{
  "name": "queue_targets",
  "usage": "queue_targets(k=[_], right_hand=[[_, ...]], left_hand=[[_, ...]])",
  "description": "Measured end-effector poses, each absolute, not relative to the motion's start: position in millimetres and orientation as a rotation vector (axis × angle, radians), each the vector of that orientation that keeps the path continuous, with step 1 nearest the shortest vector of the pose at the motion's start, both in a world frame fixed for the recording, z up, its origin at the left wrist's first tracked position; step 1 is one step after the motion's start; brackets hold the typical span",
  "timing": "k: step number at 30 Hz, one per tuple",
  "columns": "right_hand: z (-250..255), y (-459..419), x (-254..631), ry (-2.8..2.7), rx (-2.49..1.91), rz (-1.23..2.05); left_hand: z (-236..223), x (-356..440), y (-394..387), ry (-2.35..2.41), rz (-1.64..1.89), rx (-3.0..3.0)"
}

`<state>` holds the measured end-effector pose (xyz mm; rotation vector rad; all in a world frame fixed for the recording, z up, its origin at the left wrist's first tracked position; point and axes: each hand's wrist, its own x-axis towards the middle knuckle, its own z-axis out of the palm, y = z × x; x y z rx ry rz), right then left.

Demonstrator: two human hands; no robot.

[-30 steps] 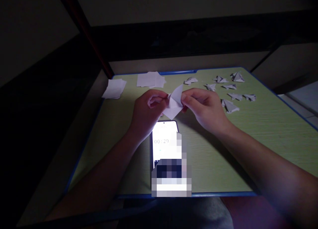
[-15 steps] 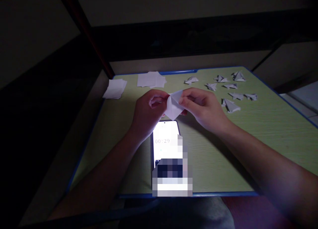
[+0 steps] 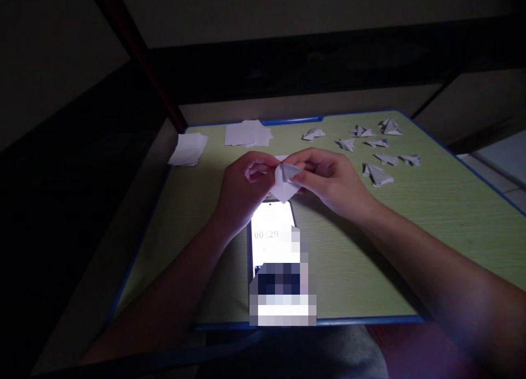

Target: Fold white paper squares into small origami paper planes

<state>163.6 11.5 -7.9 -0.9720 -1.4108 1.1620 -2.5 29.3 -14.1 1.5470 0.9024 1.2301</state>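
Note:
Between both hands, above the middle of the table, is a small piece of folded white paper (image 3: 284, 188) with a point facing down toward me. My left hand (image 3: 247, 184) pinches its left side between thumb and fingers. On the other side, my right hand (image 3: 329, 179) grips the upper right part, its thumb pressing on a curved flap. The fingers behind the paper are mostly hidden. Just below the paper lies a lit phone (image 3: 271, 220) showing 00:29, its lower part blurred by blocks.
Several folded paper figures (image 3: 377, 174) lie at the back right of the green table (image 3: 411, 231). Two groups of white paper sheets, one at the left edge (image 3: 188, 150) and one at the back (image 3: 242, 133), rest beyond my left hand. A blue rim borders the table.
The upper right part of the paper, flat and raised before, is now bent down in a curve toward me. My right hand's fingers have come closer to my left hand's.

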Motion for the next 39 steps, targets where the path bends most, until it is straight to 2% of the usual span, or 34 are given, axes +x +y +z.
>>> queue_targets(k=[39], right_hand=[[-2.6,11.9,168.2,-1.439,-1.076,1.165]], left_hand=[[-8.6,-1.0,25.0,0.903,1.094,1.601]])
